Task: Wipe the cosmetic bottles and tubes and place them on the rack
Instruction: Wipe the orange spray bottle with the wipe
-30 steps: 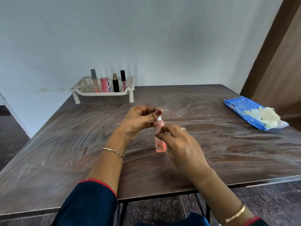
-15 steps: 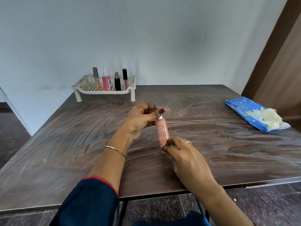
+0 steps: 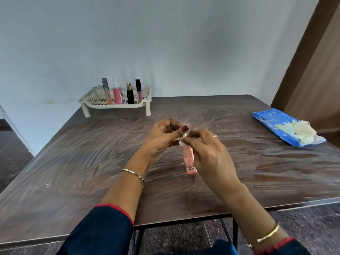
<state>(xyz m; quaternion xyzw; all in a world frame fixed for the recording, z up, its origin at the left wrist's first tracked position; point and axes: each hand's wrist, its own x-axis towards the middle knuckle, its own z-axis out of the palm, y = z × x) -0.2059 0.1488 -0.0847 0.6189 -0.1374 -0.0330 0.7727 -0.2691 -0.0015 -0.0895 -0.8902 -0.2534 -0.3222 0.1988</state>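
A small pink bottle (image 3: pixel 189 160) hangs above the middle of the table, held by both hands. My left hand (image 3: pixel 163 138) pinches its top, where a bit of white wipe (image 3: pixel 182 141) shows. My right hand (image 3: pixel 209 155) closes around the upper part of the bottle, hiding its cap. At the far left of the table stands a white rack (image 3: pixel 92 103) holding a lip gloss tube (image 3: pixel 106 91), a pink bottle (image 3: pixel 117 95), a black bottle (image 3: pixel 130 94) and a dark-capped tube (image 3: pixel 138 90).
A blue pack of wet wipes (image 3: pixel 272 124) lies at the right edge of the table with crumpled used wipes (image 3: pixel 301 130) on it. The brown table (image 3: pixel 73 162) shows smeared wipe marks. A wooden door stands at the right.
My right hand has slid from the bottle's base up to its top, next to my left hand. The bottle's lower end now hangs uncovered.
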